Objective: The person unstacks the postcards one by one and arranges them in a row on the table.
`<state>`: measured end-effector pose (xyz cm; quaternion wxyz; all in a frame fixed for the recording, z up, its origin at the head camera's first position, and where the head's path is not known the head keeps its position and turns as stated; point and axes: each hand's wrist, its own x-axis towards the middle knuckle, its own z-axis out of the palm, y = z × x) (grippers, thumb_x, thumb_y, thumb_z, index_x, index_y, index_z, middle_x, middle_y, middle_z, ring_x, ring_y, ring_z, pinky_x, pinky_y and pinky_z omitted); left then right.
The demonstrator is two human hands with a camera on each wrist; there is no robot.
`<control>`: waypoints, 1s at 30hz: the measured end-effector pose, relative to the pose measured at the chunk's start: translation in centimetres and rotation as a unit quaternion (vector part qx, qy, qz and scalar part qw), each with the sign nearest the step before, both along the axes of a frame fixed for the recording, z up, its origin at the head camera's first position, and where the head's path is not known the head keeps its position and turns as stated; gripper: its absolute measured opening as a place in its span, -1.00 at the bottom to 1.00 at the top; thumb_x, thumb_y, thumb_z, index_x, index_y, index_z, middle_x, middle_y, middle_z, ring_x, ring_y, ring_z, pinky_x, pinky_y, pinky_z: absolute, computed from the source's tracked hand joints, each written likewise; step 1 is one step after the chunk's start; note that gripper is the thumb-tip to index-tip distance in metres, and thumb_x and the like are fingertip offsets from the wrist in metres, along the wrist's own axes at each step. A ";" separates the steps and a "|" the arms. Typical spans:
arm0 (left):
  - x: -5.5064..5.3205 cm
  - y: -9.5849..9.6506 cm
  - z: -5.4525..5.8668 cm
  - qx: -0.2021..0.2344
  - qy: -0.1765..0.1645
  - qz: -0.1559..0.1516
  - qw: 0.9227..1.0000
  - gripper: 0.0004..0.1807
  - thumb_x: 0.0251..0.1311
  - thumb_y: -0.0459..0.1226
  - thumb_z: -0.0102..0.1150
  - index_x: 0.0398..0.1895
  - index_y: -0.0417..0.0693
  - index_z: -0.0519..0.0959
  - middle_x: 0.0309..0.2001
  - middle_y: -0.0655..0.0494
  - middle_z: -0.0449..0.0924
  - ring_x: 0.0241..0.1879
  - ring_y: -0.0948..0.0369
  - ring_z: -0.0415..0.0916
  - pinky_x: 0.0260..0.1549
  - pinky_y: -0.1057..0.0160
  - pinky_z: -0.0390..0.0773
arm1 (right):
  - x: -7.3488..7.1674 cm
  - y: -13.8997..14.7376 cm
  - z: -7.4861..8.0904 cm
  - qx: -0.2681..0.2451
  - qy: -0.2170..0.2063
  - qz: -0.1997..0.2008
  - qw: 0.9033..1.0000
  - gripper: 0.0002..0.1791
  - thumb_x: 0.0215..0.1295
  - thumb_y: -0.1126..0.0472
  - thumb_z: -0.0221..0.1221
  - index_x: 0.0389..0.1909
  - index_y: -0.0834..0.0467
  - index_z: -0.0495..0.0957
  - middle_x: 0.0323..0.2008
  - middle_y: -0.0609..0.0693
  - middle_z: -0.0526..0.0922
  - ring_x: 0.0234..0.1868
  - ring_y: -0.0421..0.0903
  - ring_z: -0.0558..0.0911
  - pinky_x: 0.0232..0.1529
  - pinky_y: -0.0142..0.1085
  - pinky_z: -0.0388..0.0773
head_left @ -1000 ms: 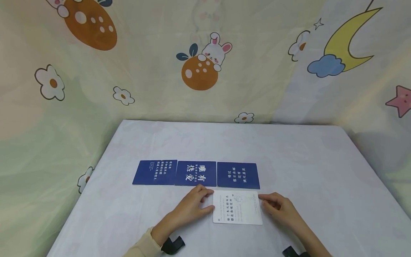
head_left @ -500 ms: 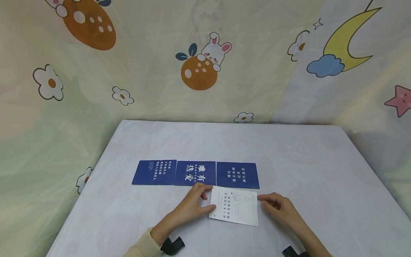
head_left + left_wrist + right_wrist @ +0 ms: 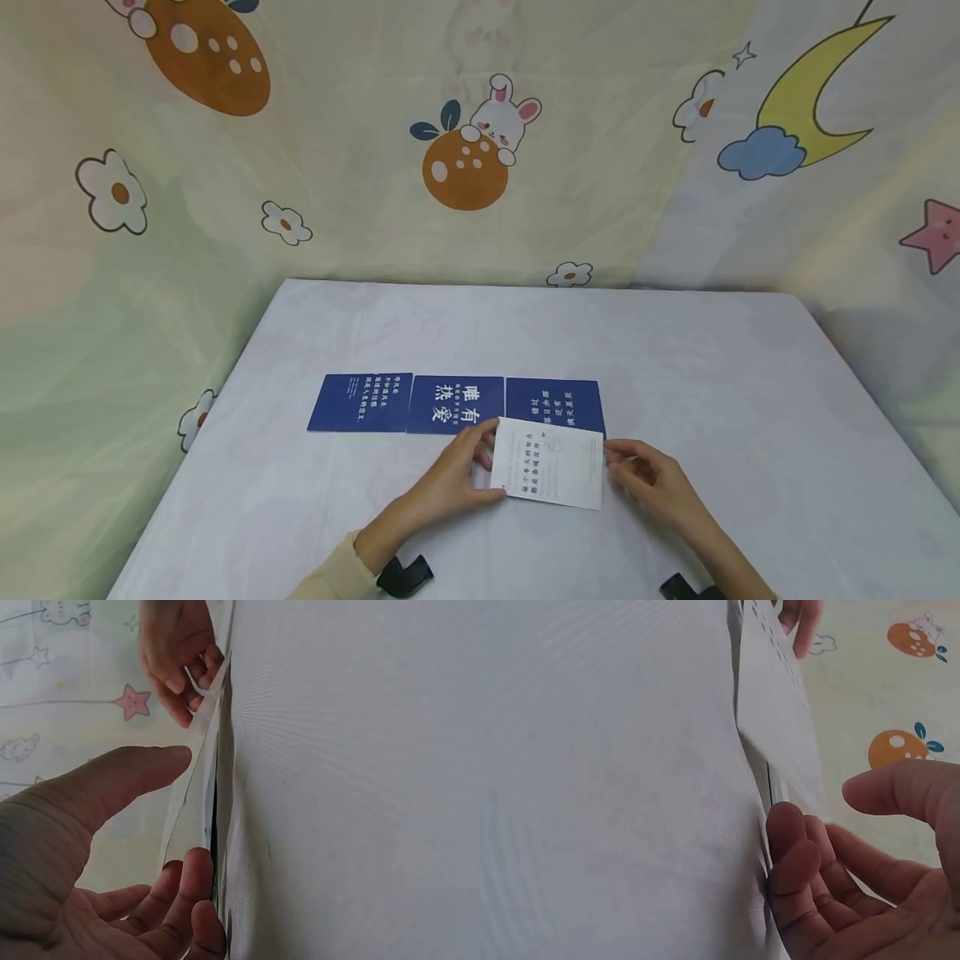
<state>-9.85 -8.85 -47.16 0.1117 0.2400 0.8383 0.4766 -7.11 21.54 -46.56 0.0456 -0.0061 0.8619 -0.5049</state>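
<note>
A white card [image 3: 551,462] with printed dark characters is tilted and raised at the table. My left hand [image 3: 457,467] holds its left edge, with the index finger at the upper corner and thumb at the lower one. In the left wrist view, the left thumb [image 3: 150,772] lies across the card. My right hand [image 3: 656,479] has its fingertips right at the card's upper right corner; in the right wrist view its thumb [image 3: 892,787] stands apart from the card. Behind, a blue card [image 3: 555,400] with white characters is partly covered by the white one.
Two more blue cards, a middle one [image 3: 431,400] and a left one [image 3: 352,408], continue the row to the left. They lie on a white-covered table [image 3: 675,358]. A patterned cloth [image 3: 337,125] with rabbits, flowers and a moon hangs behind.
The white card has risen off its flat place, shifted slightly left and away from the person, and now overlaps the right blue card's lower edge. The right hand has shifted slightly forward too.
</note>
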 end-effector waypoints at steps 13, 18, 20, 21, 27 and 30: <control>-0.8 1.1 0.0 -0.002 -0.007 -0.003 1.000 0.06 -0.05 -0.38 0.48 0.49 -0.25 0.02 0.03 0.06 0.40 -0.22 0.32 0.47 -0.23 0.38 0.43 | -1.0 0.4 0.3 -0.044 0.006 0.020 0.999 -0.51 0.25 0.43 0.20 0.21 0.40 0.40 -0.15 0.19 0.56 -0.40 -0.19 0.60 -0.48 -0.36 0.52; -1.2 1.5 -0.2 0.008 -0.009 -0.009 1.000 0.07 -0.06 -0.41 0.47 0.49 -0.28 0.02 0.02 0.07 0.42 -0.24 0.34 0.50 -0.24 0.38 0.44 | -1.4 0.7 0.4 -0.038 0.018 0.020 0.999 -0.52 0.24 0.44 0.20 0.20 0.39 0.40 -0.16 0.21 0.55 -0.42 -0.18 0.60 -0.47 -0.37 0.52; -1.4 1.7 -0.2 0.010 -0.009 -0.012 1.000 0.07 -0.06 -0.42 0.47 0.49 -0.28 0.01 0.02 0.07 0.44 -0.24 0.35 0.51 -0.24 0.38 0.45 | -1.6 0.9 0.5 -0.039 0.024 0.019 0.999 -0.53 0.24 0.45 0.19 0.19 0.40 0.41 -0.16 0.22 0.54 -0.42 -0.18 0.60 -0.47 -0.37 0.52; -1.5 1.8 -0.2 0.010 -0.008 -0.012 1.000 0.07 -0.06 -0.42 0.47 0.49 -0.27 0.01 0.01 0.08 0.44 -0.25 0.35 0.51 -0.22 0.38 0.46 | -1.7 1.0 0.5 -0.039 0.024 0.017 0.999 -0.53 0.24 0.45 0.19 0.19 0.40 0.41 -0.16 0.22 0.54 -0.42 -0.18 0.60 -0.47 -0.37 0.52; -1.9 2.6 0.0 -0.006 0.003 0.001 1.000 0.04 -0.06 -0.41 0.47 0.48 -0.25 0.07 -0.05 0.14 0.48 -0.28 0.37 0.51 -0.05 0.29 0.48 | -2.0 1.7 0.6 -0.031 0.029 0.011 0.999 -0.53 0.27 0.42 0.19 0.20 0.38 0.40 -0.15 0.22 0.53 -0.41 -0.19 0.60 -0.46 -0.37 0.53; -2.2 3.2 0.2 -0.004 0.005 0.002 1.000 0.02 -0.06 -0.41 0.48 0.48 -0.25 0.09 -0.08 0.14 0.49 -0.28 0.35 0.51 -0.07 0.28 0.50 | -2.2 2.1 0.7 -0.024 0.037 0.005 0.999 -0.54 0.27 0.43 0.19 0.19 0.38 0.41 -0.15 0.21 0.53 -0.41 -0.19 0.59 -0.47 -0.36 0.53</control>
